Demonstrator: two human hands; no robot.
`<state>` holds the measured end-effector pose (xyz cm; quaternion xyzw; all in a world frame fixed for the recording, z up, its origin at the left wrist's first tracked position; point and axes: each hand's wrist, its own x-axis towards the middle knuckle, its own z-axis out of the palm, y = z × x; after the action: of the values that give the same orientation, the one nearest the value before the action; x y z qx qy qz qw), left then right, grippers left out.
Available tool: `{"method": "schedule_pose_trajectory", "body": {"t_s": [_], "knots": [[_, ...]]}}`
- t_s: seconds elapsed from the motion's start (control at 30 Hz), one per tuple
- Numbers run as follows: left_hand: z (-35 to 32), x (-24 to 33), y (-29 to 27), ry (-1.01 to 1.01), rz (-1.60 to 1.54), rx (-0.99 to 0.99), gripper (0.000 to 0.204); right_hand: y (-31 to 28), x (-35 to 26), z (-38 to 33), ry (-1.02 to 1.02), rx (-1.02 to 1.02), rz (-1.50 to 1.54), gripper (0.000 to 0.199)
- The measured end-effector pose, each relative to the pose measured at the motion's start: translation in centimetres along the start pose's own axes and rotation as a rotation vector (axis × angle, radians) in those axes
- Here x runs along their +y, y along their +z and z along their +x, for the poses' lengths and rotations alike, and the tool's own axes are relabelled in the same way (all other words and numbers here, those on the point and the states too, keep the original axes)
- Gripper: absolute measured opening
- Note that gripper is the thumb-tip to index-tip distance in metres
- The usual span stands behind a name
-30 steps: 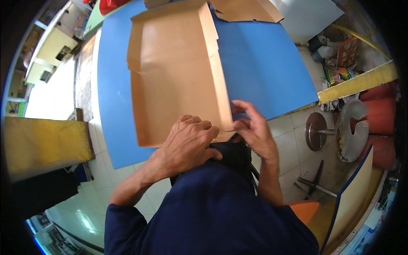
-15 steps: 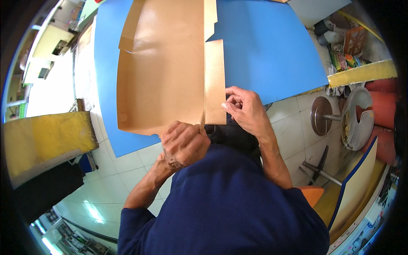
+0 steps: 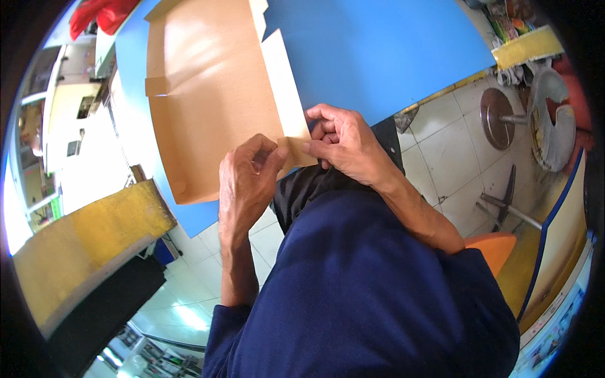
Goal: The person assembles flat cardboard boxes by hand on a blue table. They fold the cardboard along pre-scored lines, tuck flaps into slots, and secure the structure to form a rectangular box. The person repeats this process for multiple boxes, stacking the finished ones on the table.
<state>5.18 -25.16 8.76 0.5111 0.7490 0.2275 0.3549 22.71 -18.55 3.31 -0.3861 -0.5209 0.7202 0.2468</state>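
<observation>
A brown cardboard box (image 3: 217, 120), partly folded with its lid part lying open at the far side, rests on the blue table top. My left hand (image 3: 247, 179) is at its near edge, thumb and fingers pinching the near right corner. There a small cardboard flap (image 3: 295, 151) is bent across the corner between my hands. My right hand (image 3: 343, 142) grips the near end of the right side wall, thumb on the flap and fingers curled behind. Parts of the box's near wall are hidden behind my left hand.
The blue table (image 3: 378, 57) extends right of the box. A yellow worn bench (image 3: 94, 227) stands at the left. At the right are a round-based metal stool (image 3: 498, 118) and an orange seat (image 3: 491, 249). A red cloth-like thing (image 3: 104, 16) is at the far left.
My left hand has turned upward and its fingers now pinch the corner flap. My right thumb has come onto that flap. The view has shifted and the box appears tilted, further left.
</observation>
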Motion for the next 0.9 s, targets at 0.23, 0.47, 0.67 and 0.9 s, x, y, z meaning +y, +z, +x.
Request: {"method": "schedule_pose_trajectory", "body": {"t_s": [0.23, 0.47, 0.67, 0.9], "knots": [[0.2, 0.6, -0.1, -0.049, -0.025, -0.020, 0.024, 0.4, -0.2, -0.1, 0.048, -0.033, 0.170, 0.042], [0.2, -0.1, 0.5, -0.029, -0.069, -0.003, 0.022, 0.8, 0.4, -0.5, -0.111, 0.049, 0.061, 0.045], [-0.1, -0.2, 0.0, -0.026, -0.081, 0.007, 0.020, 1.3, -0.8, -0.7, 0.061, 0.016, 0.303, 0.043], [0.3, -0.4, 0.1, -0.087, -0.366, -0.079, 0.014, 1.7, -0.1, -0.3, -0.041, 0.136, 0.192, 0.044]]}}
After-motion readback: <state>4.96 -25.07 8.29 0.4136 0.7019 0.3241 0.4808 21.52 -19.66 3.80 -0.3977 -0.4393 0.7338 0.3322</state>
